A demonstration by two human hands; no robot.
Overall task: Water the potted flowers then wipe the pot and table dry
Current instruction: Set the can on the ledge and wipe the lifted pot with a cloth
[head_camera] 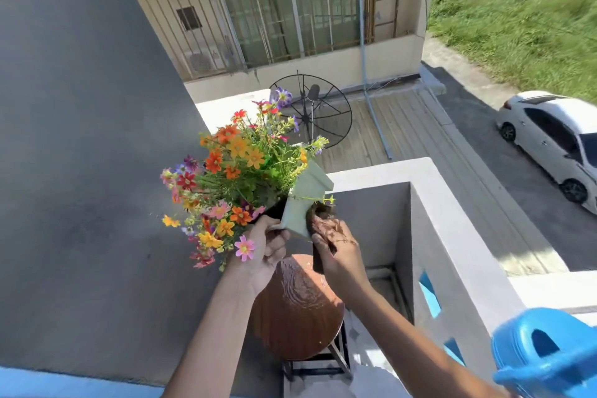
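A pale green square pot full of colourful flowers is lifted and tilted to the left above a small round wooden table. My left hand grips the pot's lower edge. My right hand holds a dark brown cloth and presses it against the pot's right side. The tabletop glistens with water near its far edge.
A blue watering can stands on the white balcony wall at the lower right. A grey wall rises on the left. Beyond the balcony lie a black mesh dish, a neighbouring building and a white car.
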